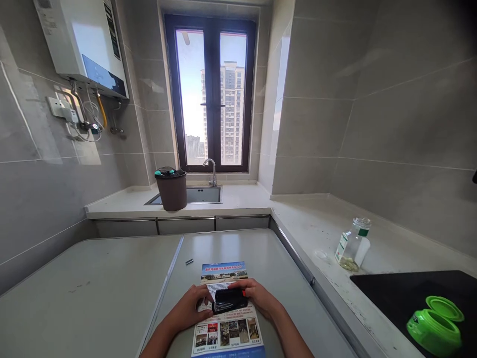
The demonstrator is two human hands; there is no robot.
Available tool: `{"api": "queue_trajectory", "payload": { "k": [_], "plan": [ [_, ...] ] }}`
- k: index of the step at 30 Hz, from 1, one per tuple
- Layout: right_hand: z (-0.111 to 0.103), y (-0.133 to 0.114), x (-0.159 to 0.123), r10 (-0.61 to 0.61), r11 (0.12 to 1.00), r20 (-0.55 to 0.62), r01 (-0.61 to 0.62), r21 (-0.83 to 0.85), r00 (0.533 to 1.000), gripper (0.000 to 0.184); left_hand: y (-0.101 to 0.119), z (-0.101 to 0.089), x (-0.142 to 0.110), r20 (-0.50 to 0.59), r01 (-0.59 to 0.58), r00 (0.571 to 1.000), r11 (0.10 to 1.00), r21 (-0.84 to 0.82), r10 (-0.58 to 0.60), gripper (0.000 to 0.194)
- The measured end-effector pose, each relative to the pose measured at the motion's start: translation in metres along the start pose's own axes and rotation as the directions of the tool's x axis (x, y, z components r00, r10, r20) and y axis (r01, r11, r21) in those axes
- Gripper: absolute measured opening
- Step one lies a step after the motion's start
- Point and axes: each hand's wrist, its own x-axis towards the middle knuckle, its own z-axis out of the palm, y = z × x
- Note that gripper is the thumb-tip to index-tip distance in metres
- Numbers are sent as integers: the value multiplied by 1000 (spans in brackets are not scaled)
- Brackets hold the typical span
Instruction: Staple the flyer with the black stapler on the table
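A black stapler (230, 300) with a small red part at its right end lies across a printed leaflet (227, 343). My left hand (192, 307) is closed at the stapler's left end, thumb low and fingers curled above. Its right end is gripped by my right hand (257, 296), the index finger stretched along the top edge. The undersides of both grips are hidden. Beyond the leaflet, to the left, two short silver strips (189, 261) that look like staples rest on the pale table (112, 293).
A brown bucket (171, 191) stands by the sink (203, 195) beneath the window. On the right counter (309, 219) are a glass jar (352, 246) and a clear lid (321, 254). An open green container (434, 330) sits on a black panel (391, 293).
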Motion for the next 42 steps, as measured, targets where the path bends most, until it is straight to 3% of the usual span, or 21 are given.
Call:
{"api": "queue_trajectory", "payload": {
  "k": [6, 11, 14, 16, 19, 21, 24, 27, 30, 33, 36, 42],
  "plan": [
    [0, -1, -2, -3, 1000, 19, 2, 20, 1000, 57, 3, -3, 0, -4, 13, 1000, 1000, -1, -13, 21],
    [3, -3, -3, -108, 980, -60, 96, -177, 992, 44, -4, 2, -1, -28, 87, 996, 996, -5, -87, 25],
    [9, 1, -4, -190, 900, -49, 154, -408, 981, 44, -11, 6, -3, -75, 119, 990, 992, -31, -121, 31],
    [14, 6, -4, -207, 818, -86, 124, -562, 975, 51, -15, 6, -4, -116, 123, 985, 990, -69, -130, 34],
    [22, 11, -3, -266, 754, -166, 98, -649, 950, 43, -19, 2, -1, -182, 110, 972, 976, -188, -145, 38],
    [25, 10, -2, -370, 729, -169, 173, -663, 913, 41, -21, 1, 4, -197, 80, 968, 938, -338, -154, 42],
    [29, 7, 1, -552, 601, -55, 351, -718, 832, 51, -23, 5, 16, -179, 36, 969, 808, -589, -173, 44],
    [30, 6, 4, -683, 374, 97, 462, -804, 724, 60, -25, 13, 25, -139, 45, 954, 587, -809, -265, 46],
    [32, 8, 5, -747, 179, 178, 451, -874, 641, 57, -24, 15, 26, -48, 64, 931, 290, -955, -362, 47],
    [37, 6, 3, -770, 21, 246, 409, -912, 588, 50, -19, 8, 20, 29, 60, 939, 82, -995, -343, 38],
    [44, 1, 2, -757, -98, 330, 400, -911, 564, 41, -14, 2, 15, 77, 77, 949, -10, -997, -305, 32],
    [50, -3, 0, -747, -166, 362, 372, -913, 557, 37, -7, 1, 15, 122, 105, 954, -78, -991, -274, 28]
  ]
}}
